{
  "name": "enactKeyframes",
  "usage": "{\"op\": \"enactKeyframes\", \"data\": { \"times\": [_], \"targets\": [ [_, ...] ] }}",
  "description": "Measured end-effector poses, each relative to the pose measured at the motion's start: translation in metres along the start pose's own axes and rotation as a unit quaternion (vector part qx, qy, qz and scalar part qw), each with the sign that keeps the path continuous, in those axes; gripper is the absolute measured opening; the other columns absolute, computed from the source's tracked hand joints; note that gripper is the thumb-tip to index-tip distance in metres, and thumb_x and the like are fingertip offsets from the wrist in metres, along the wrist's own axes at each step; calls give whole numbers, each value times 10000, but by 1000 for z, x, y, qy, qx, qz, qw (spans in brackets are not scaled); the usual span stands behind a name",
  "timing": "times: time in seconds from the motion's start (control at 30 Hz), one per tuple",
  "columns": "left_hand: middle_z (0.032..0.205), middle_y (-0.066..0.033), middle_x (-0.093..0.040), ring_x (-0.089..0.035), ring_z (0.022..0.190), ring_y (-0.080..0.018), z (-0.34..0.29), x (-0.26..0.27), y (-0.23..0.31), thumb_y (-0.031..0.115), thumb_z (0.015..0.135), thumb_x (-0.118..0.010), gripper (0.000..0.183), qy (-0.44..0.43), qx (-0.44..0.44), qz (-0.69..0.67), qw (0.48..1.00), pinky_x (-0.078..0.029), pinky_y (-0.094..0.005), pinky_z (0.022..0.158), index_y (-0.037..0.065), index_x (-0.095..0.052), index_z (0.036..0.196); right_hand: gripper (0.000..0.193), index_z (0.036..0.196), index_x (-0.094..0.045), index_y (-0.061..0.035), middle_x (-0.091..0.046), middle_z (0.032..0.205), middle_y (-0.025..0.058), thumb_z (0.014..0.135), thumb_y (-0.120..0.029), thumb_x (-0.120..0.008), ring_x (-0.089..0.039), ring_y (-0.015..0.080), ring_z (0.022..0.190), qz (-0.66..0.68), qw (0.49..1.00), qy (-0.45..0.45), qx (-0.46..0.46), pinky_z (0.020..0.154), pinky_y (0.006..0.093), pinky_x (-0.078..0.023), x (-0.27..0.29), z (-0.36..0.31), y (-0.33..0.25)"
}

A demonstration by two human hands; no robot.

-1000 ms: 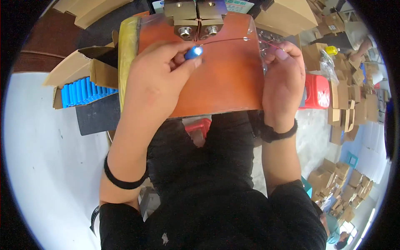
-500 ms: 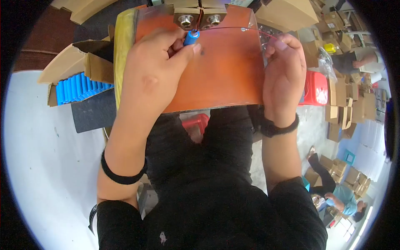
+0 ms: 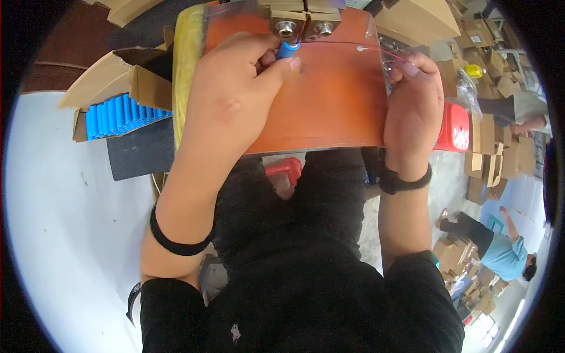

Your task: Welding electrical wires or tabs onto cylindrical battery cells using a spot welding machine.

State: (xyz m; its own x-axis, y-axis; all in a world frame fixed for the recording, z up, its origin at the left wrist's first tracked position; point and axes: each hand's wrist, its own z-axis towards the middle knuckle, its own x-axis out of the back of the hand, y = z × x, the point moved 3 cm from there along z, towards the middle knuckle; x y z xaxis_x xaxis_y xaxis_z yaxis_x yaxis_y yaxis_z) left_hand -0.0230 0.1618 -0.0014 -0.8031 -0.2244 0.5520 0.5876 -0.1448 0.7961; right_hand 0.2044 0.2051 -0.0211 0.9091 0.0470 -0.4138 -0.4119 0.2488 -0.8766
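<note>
- Since a second ago, the left hand (image 3: pixel 235 100) has carried the small blue cylinder (image 3: pixel 288 49) toward the far edge of the orange board (image 3: pixel 335 100), up to the metal fixture (image 3: pixel 305 23); the right hand (image 3: pixel 412 106) has hardly shifted.
- Blue cylinder now sits just under the left of the fixture's two round sockets, touching or nearly touching it; its long axis points away from the person, toward that socket.
- Left-hand fingers (image 3: pixel 268 62) are closed in a pinch around the cylinder, thumb on the near side, so only the blue tip shows.
- Left hand is much the nearer to the fixture; the right hand is well off to the right.
- Right-hand fingers are curled over the board's right edge, holding it; a thin red wire (image 3: pixel 376 50) runs toward them, but whether they grip it I cannot tell.
- More blue cylinders (image 3: pixel 120 115) lie in an open cardboard box on the left, beside the white desk (image 3: pixel 65 235).
</note>
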Motion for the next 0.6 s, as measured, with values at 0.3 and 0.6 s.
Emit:
{"op": "enactKeyframes", "data": {
  "times": [0.3,0.6],
  "targets": [
    [843,-36,-621,-532,740,-87,-15,6,5,208,881,-719,287,-67,110,-55,990,-427,-248,685,-13,-673,1058,113,964,-634,-16,-622,924,-5,858,22,-620,-547,72,851,-138,989,-24,35,786,215,-425,-9,-7,-7],
    [815,-135,-638,-583,694,-204,-22,10,9,150,865,-688,254,-64,32,-81,994,-473,-296,688,32,-660,1089,108,956,-633,-12,-620,914,-7,851,8,-640,-562,73,851,-92,992,-86,-26,787,215,-436,-33,-6,-14]
  ]
}}
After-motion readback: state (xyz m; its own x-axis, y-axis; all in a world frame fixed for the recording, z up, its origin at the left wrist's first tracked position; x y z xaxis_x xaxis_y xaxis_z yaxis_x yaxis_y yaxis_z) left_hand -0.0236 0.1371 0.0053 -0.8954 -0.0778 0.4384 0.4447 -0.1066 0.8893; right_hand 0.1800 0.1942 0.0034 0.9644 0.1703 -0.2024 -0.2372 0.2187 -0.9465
